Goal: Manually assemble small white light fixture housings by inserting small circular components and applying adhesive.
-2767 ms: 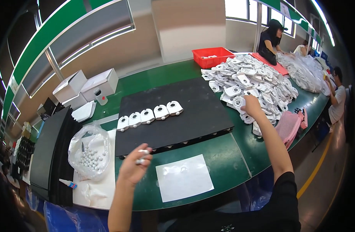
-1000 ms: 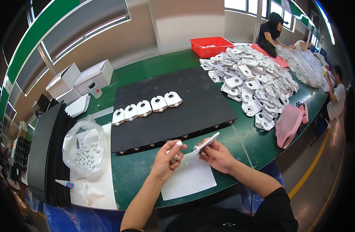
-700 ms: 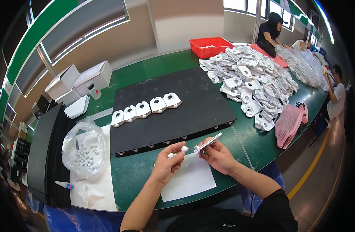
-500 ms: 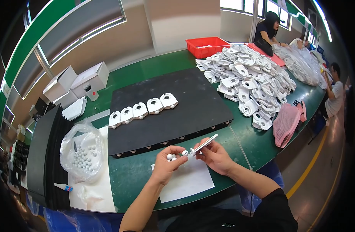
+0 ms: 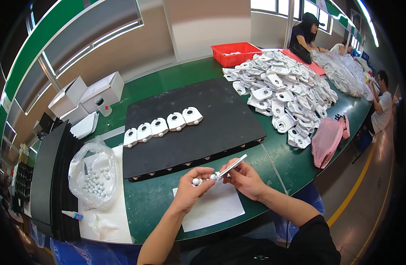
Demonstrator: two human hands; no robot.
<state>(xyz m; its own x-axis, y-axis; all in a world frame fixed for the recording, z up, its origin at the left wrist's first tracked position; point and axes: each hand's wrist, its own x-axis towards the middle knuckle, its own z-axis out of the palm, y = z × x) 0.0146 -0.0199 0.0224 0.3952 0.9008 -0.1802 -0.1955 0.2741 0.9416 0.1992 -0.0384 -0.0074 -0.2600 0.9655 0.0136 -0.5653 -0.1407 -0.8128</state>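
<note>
My right hand grips a flat white plastic part, turned edge-on and tilted. My left hand pinches a small white ball against the near end of that part. More white balls sit in the curl of the left fingers. Under both hands a white sheet of paper lies on the green table. Beyond them, several white parts, each with a round hole and a ball at its near edge, stand in a row on a black board.
A clear plastic bag of white balls lies at left, near a small glue bottle and stacked black boards. A heap of white parts, a red bin and a pink mesh bag are at right. Two co-workers sit farther off.
My left hand has brought the pinched ball up against the end of the white part; a small gap showed between them before. The right hand stays nearly in place.
</note>
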